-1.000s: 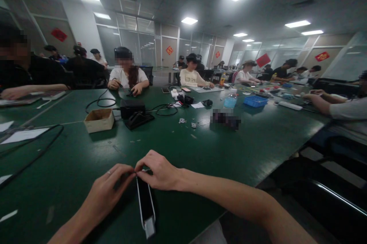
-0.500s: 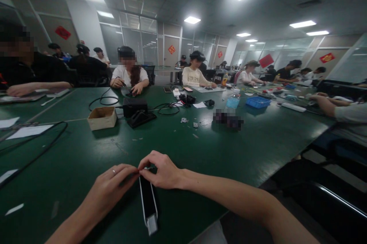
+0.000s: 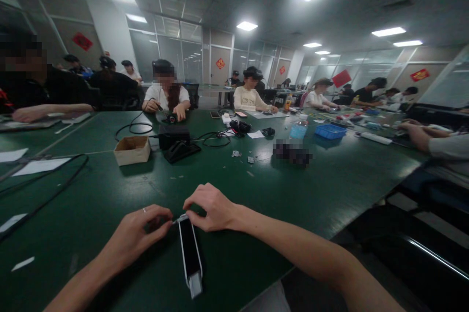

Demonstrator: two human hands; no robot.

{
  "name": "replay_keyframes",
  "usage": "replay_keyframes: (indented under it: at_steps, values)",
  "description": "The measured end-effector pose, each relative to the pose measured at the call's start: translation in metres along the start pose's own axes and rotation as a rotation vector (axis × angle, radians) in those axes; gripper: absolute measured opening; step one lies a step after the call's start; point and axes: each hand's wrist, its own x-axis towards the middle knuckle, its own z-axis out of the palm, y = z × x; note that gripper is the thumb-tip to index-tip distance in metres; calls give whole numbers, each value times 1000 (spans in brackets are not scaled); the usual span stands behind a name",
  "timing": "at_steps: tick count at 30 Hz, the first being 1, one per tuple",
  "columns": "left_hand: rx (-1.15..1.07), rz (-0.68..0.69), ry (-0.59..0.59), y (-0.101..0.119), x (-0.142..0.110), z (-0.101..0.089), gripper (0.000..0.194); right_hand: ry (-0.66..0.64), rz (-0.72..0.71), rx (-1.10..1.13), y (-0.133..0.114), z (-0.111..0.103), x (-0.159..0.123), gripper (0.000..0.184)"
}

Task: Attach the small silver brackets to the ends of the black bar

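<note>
Tabletop [image 3: 278,194] is coloured green; long device [image 3: 190,248] is faced in black, edged in white. Basket [image 3: 330,132] is coloured blue, open box [image 3: 133,155] pale tan, wall poster [image 3: 419,75] red, patterned in gold.

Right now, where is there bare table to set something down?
The widest bare patch of green tabletop lies beyond the right forearm, toward the blue tray. A smaller one lies between the left hand and the pale box. It is crowded from that box past the black case and cables to the bottle.
</note>
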Motion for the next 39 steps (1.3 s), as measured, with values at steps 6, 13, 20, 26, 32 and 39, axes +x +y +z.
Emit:
replay_keyframes:
  at_steps: [6, 13, 20, 26, 32, 39]
  values:
    - [-9, -86, -86, -3, -2, -1, 34, -275, -27, -179, 23, -17, -1, 23]
    - [-41, -144, -122, 10, 0, -3, 36, -370, -100, -137, 24, -10, -2, 19]
    - [-89, -187, -131, 9, 0, -3, 38, -371, -94, -101, 23, -11, -1, 16]
    - [-123, -209, -141, 9, 1, -5, 39, -360, -91, -92, 23, -8, -2, 15]
    - [-164, -223, -238, 13, 3, -5, 38, -365, -71, -81, 20, -7, -2, 16]
    - [-147, -215, -148, 11, 1, 2, 38, -339, -102, -63, 22, -6, -2, 17]
